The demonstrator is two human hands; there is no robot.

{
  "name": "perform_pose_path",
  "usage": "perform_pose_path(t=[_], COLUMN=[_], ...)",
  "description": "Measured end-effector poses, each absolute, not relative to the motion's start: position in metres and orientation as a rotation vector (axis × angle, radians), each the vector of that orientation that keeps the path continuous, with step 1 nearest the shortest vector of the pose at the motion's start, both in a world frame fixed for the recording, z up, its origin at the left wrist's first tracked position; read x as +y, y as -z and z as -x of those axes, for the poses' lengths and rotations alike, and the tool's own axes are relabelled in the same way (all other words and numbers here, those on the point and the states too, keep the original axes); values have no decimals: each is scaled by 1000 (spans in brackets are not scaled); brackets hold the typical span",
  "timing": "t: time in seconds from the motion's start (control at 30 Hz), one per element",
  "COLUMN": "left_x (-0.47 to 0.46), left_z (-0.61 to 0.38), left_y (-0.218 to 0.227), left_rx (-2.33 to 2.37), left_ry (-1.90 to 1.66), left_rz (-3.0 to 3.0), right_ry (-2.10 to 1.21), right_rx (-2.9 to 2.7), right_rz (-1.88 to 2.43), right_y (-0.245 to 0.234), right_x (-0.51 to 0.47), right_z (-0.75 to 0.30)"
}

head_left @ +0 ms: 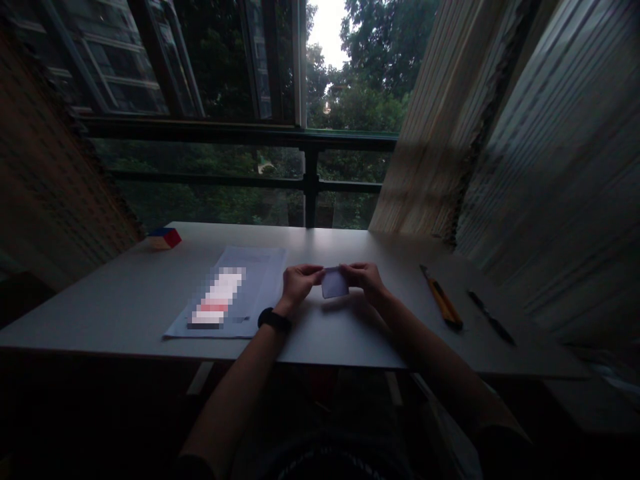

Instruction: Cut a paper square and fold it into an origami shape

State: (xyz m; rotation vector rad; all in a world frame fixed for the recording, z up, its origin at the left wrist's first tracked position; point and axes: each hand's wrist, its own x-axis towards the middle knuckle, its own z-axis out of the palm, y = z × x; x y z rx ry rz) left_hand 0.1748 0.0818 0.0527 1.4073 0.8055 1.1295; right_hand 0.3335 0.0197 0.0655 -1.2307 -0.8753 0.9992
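While a black band [274,320] goes around the left wrist, the 2 bare hands meet above the flat white worktop [345,343]. The grip of the left hand [301,281] is narrow, with its fingertips at the upper left corner of a small pale square piece [335,284]; the grip of the right hand [366,277] pinches the upper right corner. This piece hangs between them, its shadow lying below. To the left is a white printed paper sheet [267,287], partly pixelated. To the right lie a yellow cutter knife with black end [440,299] and, beyond it sideways, a slim black tool [493,318], too dark to identify. Farther, at the far left, sits a blue, red and pale orange cube [165,239]. Behind the worktop stand a dark metal window railing [311,180] and green trees [370,93].
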Motion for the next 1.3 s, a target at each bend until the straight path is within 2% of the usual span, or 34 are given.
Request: perform_pose_path(t=[0.87,1.3], left_x=[80,83], left_z=[-174,-174], left_y=[-58,-55], left_rx=[789,782], left_ry=[-1152,-1169], left_rz=[-1307,-1264], right_ry=[-983,-1079], right_rx=[-932,-970], right_rz=[1248,1291], right_y=[-64,-61], right_x=[21,21], right_z=[-332,-335])
